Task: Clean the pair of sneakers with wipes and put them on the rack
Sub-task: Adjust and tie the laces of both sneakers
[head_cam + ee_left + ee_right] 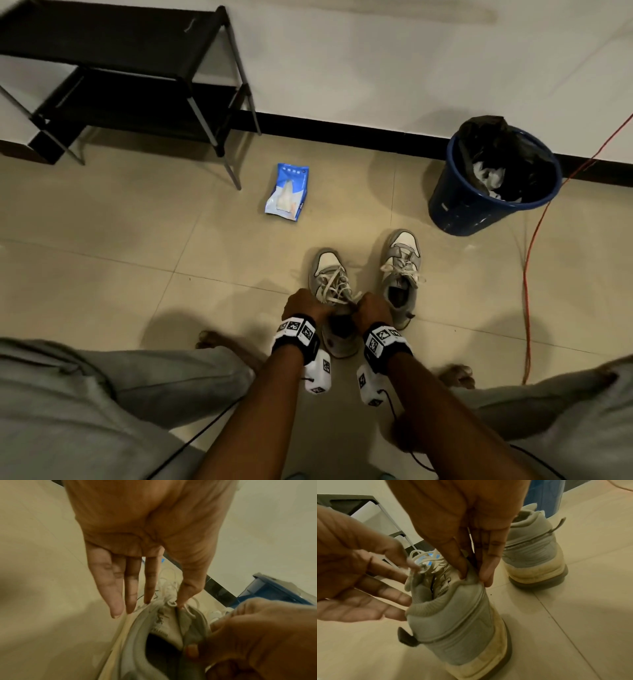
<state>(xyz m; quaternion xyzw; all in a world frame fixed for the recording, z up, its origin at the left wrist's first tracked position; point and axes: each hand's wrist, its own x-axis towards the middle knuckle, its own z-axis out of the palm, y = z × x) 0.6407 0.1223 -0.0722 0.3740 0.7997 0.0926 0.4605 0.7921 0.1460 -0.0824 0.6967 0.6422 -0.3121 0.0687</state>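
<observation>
On the beige tiled floor (pixel 102 260) from the head view: sneakers (pixel 330 274) standing by wall (pixel 376 61), rack (pixel 120 68), wipes pack (pixel 287 192), blue bin (pixel 493 178). Left wrist: left hand (pixel 145 540) pinching laces (pixel 169 597). Right wrist: right hand (pixel 467 520) pinching collar.

Both hands, left hand (pixel 303 306) and right hand (pixel 371 308), grip the near grey sneaker (pixel 334 298) at its laces on the tiled floor (pixel 137 257); second sneaker (pixel 400 274) stands beside.

Grey sneakers (pixel 366 284) upright on floor
</observation>
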